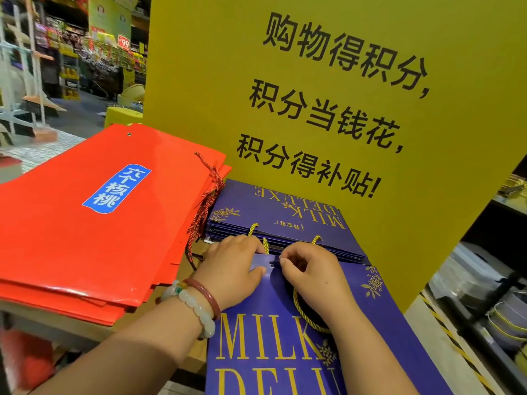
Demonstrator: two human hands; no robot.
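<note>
A flat purple paper bag (256, 337) with gold "MILK DELUXE" lettering lies in front of me, its top edge pointing away. My left hand (233, 266) grips that top edge, thumb on the upper face and fingers curled over the rim. My right hand (308, 275) pinches the same edge just right of the left hand; the bag's gold cord handle (306, 316) loops out from under it. Behind lies a stack of the same purple bags (273, 212), printed side up and turned the other way.
A stack of flat red bags (85, 223) with a blue label and red cord handles fills the counter's left side. A tall yellow sign (328, 109) with black characters stands right behind the purple stack. Shop shelves run at far left and lower right.
</note>
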